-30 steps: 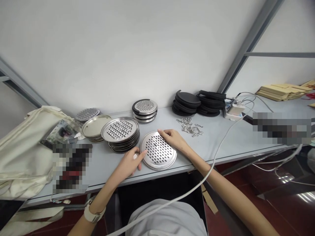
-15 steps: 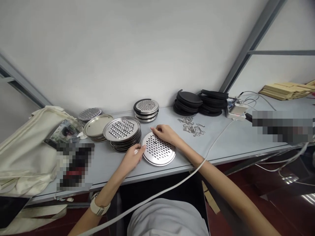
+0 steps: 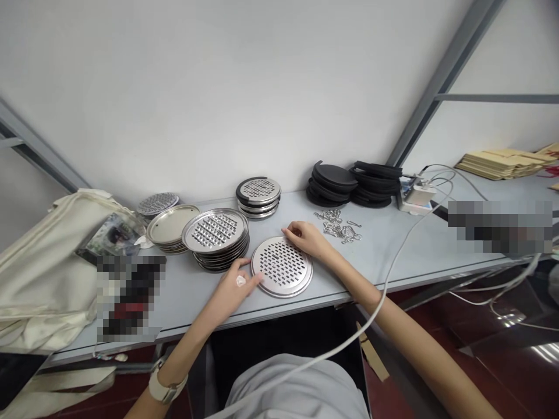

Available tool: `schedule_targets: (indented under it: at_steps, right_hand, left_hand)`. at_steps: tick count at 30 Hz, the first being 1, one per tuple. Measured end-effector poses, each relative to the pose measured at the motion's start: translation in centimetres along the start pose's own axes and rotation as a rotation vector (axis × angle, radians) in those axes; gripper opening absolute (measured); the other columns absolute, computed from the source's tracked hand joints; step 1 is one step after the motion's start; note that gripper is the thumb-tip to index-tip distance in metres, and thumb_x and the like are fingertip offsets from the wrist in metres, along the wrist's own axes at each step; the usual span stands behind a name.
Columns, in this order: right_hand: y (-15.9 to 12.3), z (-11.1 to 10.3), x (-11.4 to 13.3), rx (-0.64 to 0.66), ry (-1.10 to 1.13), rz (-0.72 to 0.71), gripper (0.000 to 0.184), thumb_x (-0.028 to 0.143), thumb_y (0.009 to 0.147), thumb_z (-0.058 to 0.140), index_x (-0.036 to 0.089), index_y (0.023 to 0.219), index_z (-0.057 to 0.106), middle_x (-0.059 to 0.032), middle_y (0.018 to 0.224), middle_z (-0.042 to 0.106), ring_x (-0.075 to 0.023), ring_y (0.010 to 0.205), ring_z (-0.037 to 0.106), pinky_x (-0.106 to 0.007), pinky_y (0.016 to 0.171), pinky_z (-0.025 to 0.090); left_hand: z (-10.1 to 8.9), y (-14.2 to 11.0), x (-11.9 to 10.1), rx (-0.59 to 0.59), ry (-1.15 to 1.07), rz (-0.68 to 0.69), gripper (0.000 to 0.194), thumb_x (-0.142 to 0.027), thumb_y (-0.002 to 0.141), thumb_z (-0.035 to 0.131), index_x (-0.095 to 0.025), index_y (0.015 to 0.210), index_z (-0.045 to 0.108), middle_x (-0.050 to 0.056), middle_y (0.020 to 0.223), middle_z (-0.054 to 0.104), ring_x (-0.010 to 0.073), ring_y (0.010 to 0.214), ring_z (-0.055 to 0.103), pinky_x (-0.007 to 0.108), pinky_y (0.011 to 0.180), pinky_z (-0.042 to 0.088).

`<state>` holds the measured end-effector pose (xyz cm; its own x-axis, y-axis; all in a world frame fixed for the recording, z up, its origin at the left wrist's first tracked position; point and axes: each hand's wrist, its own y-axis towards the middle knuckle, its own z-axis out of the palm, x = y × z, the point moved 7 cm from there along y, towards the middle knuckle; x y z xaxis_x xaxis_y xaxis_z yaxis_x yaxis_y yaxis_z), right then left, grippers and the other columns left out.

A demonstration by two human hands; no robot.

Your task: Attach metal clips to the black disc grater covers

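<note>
Right hand (image 3: 307, 240) shifted rightward, curled at disc (image 3: 282, 267)'s far rim

Landmark: slotted disc (image 3: 282, 267), flat on table (image 3: 367, 256), near front edge. Left and slightly behind it: grater stack (image 3: 215, 231); farther left, plate stack (image 3: 172, 226); far left, cloth bag (image 3: 52, 262). Behind: ringed-disc stack (image 3: 261, 191). Right-behind: clip pile (image 3: 336, 226), then two side-by-side lid stacks (image 3: 332, 177) beyond it. Farther right: power strip (image 3: 414, 205). Far right, behind: board stack (image 3: 498, 164).

Shiny metal disc (image 3: 282, 267), matt black discs (image 3: 334, 176)
</note>
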<state>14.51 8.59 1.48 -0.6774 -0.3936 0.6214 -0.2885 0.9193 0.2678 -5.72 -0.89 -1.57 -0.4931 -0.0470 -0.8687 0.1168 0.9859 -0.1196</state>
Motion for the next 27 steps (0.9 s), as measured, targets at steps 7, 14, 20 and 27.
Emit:
schedule_targets:
  at_steps: [7,14,20,27]
  right_hand:
    - [-0.9,0.2,0.0,-0.037,-0.072,-0.029,0.026,0.030,0.092,0.047,0.016,0.072,0.058,-0.0039,0.071,0.062,-0.0146,0.065,0.052,-0.025,0.062,0.034]
    - [-1.5,0.2,-0.1,-0.071,-0.095,-0.009,0.035,0.027,0.095,0.040,0.016,0.068,0.059,-0.0057,0.071,0.061,-0.0159,0.067,0.053,-0.027,0.066,0.035]
    - [-1.4,0.4,-0.5,-0.076,-0.066,0.005,0.031,0.028,0.094,0.043,0.017,0.069,0.059,-0.0039,0.069,0.059,-0.0156,0.066,0.052,-0.026,0.063,0.035]
    - [-1.5,0.6,-0.7,-0.114,-0.070,0.008,0.022,0.024,0.094,0.046,0.016,0.087,0.065,-0.0055,0.081,0.052,-0.0176,0.080,0.053,-0.028,0.079,0.041]
  left_hand:
    - [0.1,-1.7,-1.2,0.042,0.303,0.102,0.093,-0.054,0.064,0.073,-0.021,0.141,0.031,-0.003,0.075,0.057,0.0194,0.072,0.057,0.028,0.070,0.041]
    - [0.3,-1.1,-1.1,-0.043,0.369,0.144,0.073,-0.059,0.074,0.063,-0.023,0.134,0.040,-0.003,0.074,0.057,0.0207,0.074,0.059,0.029,0.074,0.041]
    - [0.2,-1.1,-1.2,-0.049,0.366,0.151,0.071,-0.061,0.077,0.060,-0.023,0.133,0.041,-0.002,0.074,0.058,0.0223,0.076,0.060,0.031,0.077,0.042]
    - [0.3,-1.2,-1.8,-0.075,0.420,0.179,0.068,-0.058,0.081,0.056,-0.027,0.138,0.040,-0.002,0.072,0.059,0.0201,0.069,0.058,0.027,0.070,0.041]
